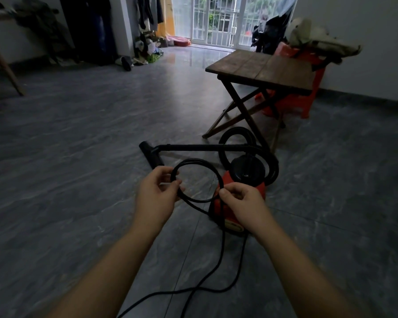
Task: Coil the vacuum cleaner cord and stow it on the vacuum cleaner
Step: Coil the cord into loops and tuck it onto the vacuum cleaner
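- Grey tile floor (78,157); wooden folding bench (262,65) stands behind.
- Red vacuum cleaner (228,214) on floor w/ black hose (230,138).
- Black cord (193,161): one loop held above vac, rest trailing on floor.
- Left hand (154,193) & right hand (241,203): each grip pinched on loop.

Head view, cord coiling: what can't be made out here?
- Cord: its loose strands run off the bottom edge, so the plug and remaining length are out of view.
- Where the cord joins the vacuum cleaner: hidden behind the right hand.
- Number of loops held by the left hand: strands overlap, too dim to count.
- Any cord hook on the vacuum: not discernible.
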Demonstrator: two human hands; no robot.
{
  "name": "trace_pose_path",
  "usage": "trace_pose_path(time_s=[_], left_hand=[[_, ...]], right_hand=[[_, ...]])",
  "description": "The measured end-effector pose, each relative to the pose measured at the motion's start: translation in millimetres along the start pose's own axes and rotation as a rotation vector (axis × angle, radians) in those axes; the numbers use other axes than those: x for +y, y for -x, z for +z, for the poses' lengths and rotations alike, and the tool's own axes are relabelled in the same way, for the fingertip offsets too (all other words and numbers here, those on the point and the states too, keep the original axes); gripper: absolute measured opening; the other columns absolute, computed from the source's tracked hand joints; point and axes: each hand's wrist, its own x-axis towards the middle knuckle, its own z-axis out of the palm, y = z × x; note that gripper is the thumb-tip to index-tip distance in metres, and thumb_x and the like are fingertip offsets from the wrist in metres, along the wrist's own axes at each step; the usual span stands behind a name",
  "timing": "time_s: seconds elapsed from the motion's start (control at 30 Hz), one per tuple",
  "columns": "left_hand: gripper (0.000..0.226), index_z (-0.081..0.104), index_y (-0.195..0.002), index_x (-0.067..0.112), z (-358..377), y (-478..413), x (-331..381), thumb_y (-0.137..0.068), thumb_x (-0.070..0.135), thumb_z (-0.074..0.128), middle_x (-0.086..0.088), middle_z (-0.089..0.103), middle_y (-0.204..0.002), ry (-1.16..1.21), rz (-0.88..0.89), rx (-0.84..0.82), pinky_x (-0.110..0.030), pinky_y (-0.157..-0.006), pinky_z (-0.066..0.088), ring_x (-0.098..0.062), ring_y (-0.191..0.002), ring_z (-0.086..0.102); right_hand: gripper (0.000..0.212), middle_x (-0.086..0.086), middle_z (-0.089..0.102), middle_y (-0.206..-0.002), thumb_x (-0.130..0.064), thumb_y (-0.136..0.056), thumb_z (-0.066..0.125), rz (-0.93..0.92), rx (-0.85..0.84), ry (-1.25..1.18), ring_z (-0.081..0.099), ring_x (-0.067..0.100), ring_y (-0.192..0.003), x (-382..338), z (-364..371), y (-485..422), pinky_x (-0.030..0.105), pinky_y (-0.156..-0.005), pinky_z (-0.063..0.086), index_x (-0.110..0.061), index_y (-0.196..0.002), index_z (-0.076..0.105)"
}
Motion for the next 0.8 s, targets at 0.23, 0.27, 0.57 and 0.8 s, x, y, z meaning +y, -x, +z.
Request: trace_pose_path(time_s=[0.23, 0.27, 0.57, 0.8], left_hand=[[0.027, 0.064, -0.100, 0.026, -0.3, 5.3, 3.8, -0.095, 0.000, 0.059, 0.009, 0.070, -0.093, -0.151, 0.190, 0.079, -0.023, -0.074, 0.059, -0.004, -0.083, 0.073], [0.027, 0.064, -0.099, 0.026, -0.3, 5.1, 4.2, -0.095, 0.000, 0.059, 0.009, 0.070, -0.093, -0.136, 0.187, 0.086, -0.023, -0.074, 0.059, -0.004, -0.084, 0.073], [0.020, 0.066, -0.097, 0.015, 2.8, 6.0, 3.4, -0.095, -0.004, 0.058, -0.008, 0.070, -0.095, 0.136, -0.054, 0.027, -0.034, -0.076, 0.064, -0.021, -0.087, 0.075], [0.015, 0.065, -0.100, 0.010, 6.6, 6.4, 3.8, -0.094, -0.003, 0.061, -0.019, 0.068, -0.105, 0.241, -0.164, -0.010, -0.026, -0.064, 0.061, -0.022, -0.081, 0.076]], right_hand=[[0.018, -0.004, 0.077, -0.087, -0.025, -0.095, 0.063, -0.064, -0.069, 0.025, 0.071, 0.002, -0.084, 1.9, 1.4, -1.0, 0.014, -0.076, 0.052, -0.013, -0.105, 0.071], [0.018, -0.003, 0.077, -0.087, -0.025, -0.095, 0.063, -0.065, -0.076, 0.016, 0.072, 0.004, -0.086, 1.9, 1.9, -1.3, 0.017, -0.078, 0.054, -0.012, -0.105, 0.071], [0.012, 0.005, 0.078, -0.085, -0.019, -0.095, 0.064, 0.036, -0.106, -0.144, 0.070, 0.014, -0.072, -3.0, 4.1, 4.6, 0.031, -0.068, 0.057, -0.010, -0.100, 0.068], [0.024, 0.003, 0.072, -0.080, -0.041, -0.093, 0.061, 0.025, -0.007, 0.062, 0.066, 0.013, -0.073, 5.6, 3.1, 0.0, 0.031, -0.067, 0.052, -0.019, -0.091, 0.071]])
